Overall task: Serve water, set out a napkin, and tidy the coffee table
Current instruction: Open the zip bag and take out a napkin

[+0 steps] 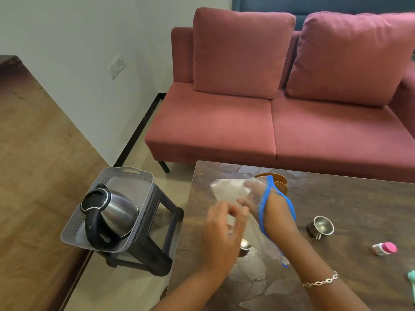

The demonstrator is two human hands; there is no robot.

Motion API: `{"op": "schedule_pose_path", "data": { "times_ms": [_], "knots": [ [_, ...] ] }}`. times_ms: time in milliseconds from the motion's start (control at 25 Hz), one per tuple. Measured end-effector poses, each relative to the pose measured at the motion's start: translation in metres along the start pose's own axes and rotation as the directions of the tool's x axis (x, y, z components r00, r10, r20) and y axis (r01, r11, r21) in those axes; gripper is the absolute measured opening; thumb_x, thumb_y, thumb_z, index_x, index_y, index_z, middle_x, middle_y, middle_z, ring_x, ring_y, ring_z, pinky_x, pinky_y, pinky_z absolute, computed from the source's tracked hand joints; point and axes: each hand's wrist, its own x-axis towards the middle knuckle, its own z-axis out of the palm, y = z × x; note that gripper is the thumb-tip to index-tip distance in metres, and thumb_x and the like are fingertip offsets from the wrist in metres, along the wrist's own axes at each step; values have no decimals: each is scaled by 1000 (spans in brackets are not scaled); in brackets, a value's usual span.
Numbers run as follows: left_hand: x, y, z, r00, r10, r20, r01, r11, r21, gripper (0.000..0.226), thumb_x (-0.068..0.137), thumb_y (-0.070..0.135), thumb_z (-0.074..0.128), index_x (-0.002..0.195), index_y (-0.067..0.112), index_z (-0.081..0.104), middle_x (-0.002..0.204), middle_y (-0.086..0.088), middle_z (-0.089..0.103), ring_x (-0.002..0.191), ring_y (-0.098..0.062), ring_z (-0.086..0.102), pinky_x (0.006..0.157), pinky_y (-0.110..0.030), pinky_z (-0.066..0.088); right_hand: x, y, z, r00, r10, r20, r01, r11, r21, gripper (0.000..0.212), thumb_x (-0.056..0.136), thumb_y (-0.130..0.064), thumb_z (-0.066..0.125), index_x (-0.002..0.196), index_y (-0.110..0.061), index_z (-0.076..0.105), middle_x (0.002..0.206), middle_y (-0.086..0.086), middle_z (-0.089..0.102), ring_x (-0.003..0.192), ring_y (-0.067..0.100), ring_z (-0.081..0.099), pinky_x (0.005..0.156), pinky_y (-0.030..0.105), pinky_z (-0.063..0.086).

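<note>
My right hand [258,198] is pushed inside a clear plastic bag [258,232], and the bag's blue zip rim [266,198] circles my wrist. Inside the bag, its fingers pinch a white napkin [229,189]. My left hand [222,234] grips the outside of the bag from below; both hands are blurred. A steel cup [321,226] stands on the dark coffee table [359,198] to the right of my hands. A second small steel cup [244,245] shows partly under my left hand. A steel kettle [110,218] with a black handle stands in a grey tray [125,182].
The tray rests on a dark woven stool [157,243] left of the table. Brown coasters [278,182] sit behind my right hand. A small pink-capped bottle [384,248] and a teal item [412,281] lie at the table's right. A pink sofa [269,120] stands beyond.
</note>
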Motion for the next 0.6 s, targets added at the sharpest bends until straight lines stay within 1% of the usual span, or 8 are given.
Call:
{"op": "schedule_pose_path", "data": {
  "times_ms": [80, 120, 200, 280, 360, 480, 560, 600],
  "knots": [
    [20, -34, -14, 963, -225, -151, 208, 971, -116, 58, 70, 72, 47, 103, 25, 53, 103, 14, 53, 101, -7, 53, 87, -25, 50, -2, -6, -9, 970, -208, 124, 234, 937, -258, 29, 81, -27, 67, 108, -26, 57, 79, -5, 56, 76, 8, 54, 66, 9, 42],
    [32, -51, -25, 918, -377, -125, 348, 915, -205, 75, 62, 73, 56, 116, 22, 49, 116, 9, 53, 111, -14, 52, 96, -35, 47, -4, -9, -13, 955, -248, 163, 286, 915, -284, 32, 80, -30, 67, 109, -30, 55, 81, -8, 58, 79, 7, 56, 70, 12, 43],
    [48, -82, -46, 818, -549, 175, 566, 708, -423, 107, 43, 68, 76, 131, 17, 42, 130, -3, 55, 118, -23, 54, 102, -49, 43, -10, -13, -19, 927, -287, 240, 332, 927, -175, 35, 79, -32, 66, 112, -29, 55, 83, -6, 63, 85, 8, 60, 79, 19, 47],
    [51, -92, -60, 739, -486, 467, 674, 538, -506, 102, 37, 51, 89, 124, 11, 52, 117, -7, 67, 106, -25, 64, 92, -47, 52, -12, -17, -23, 914, -292, 282, 323, 944, -69, 37, 78, -32, 66, 113, -26, 56, 86, -2, 65, 87, 9, 62, 83, 23, 50],
    [48, -93, -60, 709, -397, 582, 703, 452, -548, 90, 35, 35, 94, 114, 6, 60, 105, -10, 72, 96, -25, 69, 78, -41, 59, -10, -18, -24, 924, -260, 282, 285, 957, -52, 35, 78, -30, 66, 111, -24, 58, 88, 0, 68, 84, 11, 64, 84, 25, 50],
    [47, -99, -54, 757, -412, 508, 650, 384, -656, 88, 29, 30, 95, 107, 6, 62, 97, -11, 74, 87, -23, 71, 74, -38, 60, -7, -22, -25, 983, -82, 165, 117, 970, -215, 23, 85, -23, 63, 104, -10, 61, 85, 6, 71, 81, 21, 67, 83, 34, 53],
    [47, -98, -56, 775, -409, 481, 623, 368, -690, 87, 29, 29, 96, 107, 7, 63, 97, -10, 74, 86, -23, 72, 69, -36, 60, -5, -19, -23, 991, 61, 121, -33, 975, -220, 21, 89, -22, 57, 83, -3, 63, 59, -1, 69, 65, 16, 66, 77, 36, 55],
    [46, -98, -57, 783, -399, 478, 614, 366, -700, 86, 29, 28, 96, 106, 8, 63, 96, -10, 74, 86, -23, 72, 67, -35, 60, -4, -18, -21, 983, 137, 118, -108, 969, -222, 28, 90, -25, 55, 70, -6, 61, 44, -6, 63, 53, 8, 63, 72, 31, 55]
  ]
}}
